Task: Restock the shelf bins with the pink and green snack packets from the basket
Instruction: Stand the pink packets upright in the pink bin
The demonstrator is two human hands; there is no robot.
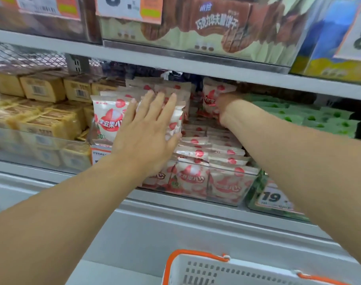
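Observation:
A clear shelf bin [233, 193] holds many pink snack packets [198, 153]. My left hand [146, 132] lies flat with straight fingers against a row of upright pink packets [108, 118] at the bin's left. My right hand [227, 108] reaches deep into the bin and grips an upright pink packet [209, 95] at the back; its fingers are mostly hidden. Green snack packets [311, 118] fill the bin to the right. The white basket [216, 272] with an orange rim sits at the bottom edge; its inside is out of view.
Yellow cracker packs [42, 120] fill the bin on the left. Brown and cream snack bags [206, 31] stand on the shelf above, whose edge [175, 62] hangs low over the bins. A price tag [274, 198] marks the green bin's front.

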